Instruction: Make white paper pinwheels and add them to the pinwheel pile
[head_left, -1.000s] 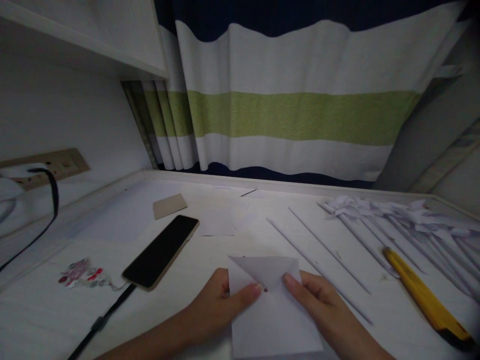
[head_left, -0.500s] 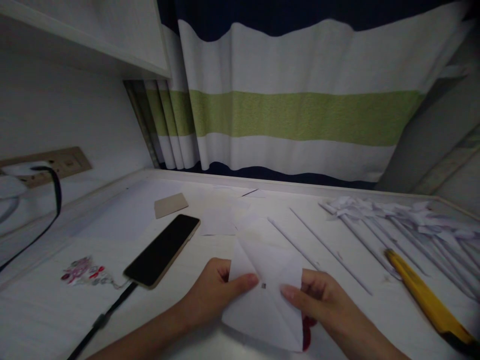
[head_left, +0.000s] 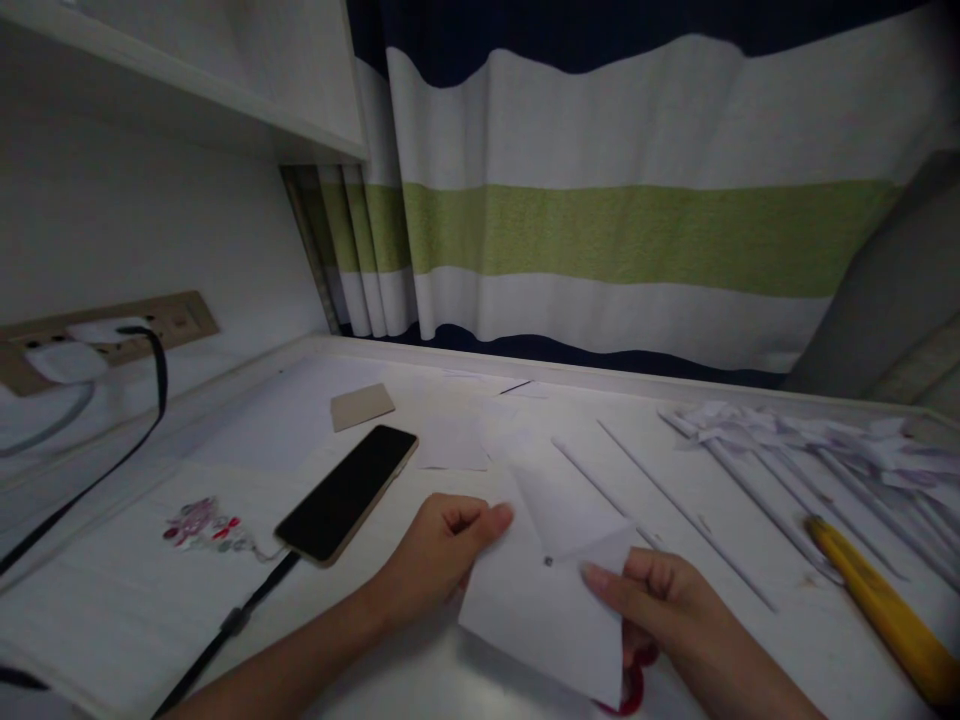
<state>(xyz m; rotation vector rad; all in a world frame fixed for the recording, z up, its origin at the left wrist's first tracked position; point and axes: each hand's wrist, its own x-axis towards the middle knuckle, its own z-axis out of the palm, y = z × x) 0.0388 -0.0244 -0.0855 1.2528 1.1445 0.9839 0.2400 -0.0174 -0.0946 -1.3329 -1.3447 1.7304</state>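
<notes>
The left hand (head_left: 442, 545) is pinching the paper sheet (head_left: 540, 610) at its left edge, grip closed; the right hand (head_left: 660, 610) is clamping the right edge, grip likewise closed; held from both sides, the creased sheet is hovering tilted above the desk (head_left: 112, 620), near the phone (head_left: 346, 492).

White creased paper sheet (head_left: 551, 590) (small dark mark at center), tilted, lifted off the desk.

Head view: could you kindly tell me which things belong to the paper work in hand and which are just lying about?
In hand: white paper sheet, held by left hand and right hand.
Lying about: phone, black cable, brown card, yellow cutter, paper sticks.
</notes>
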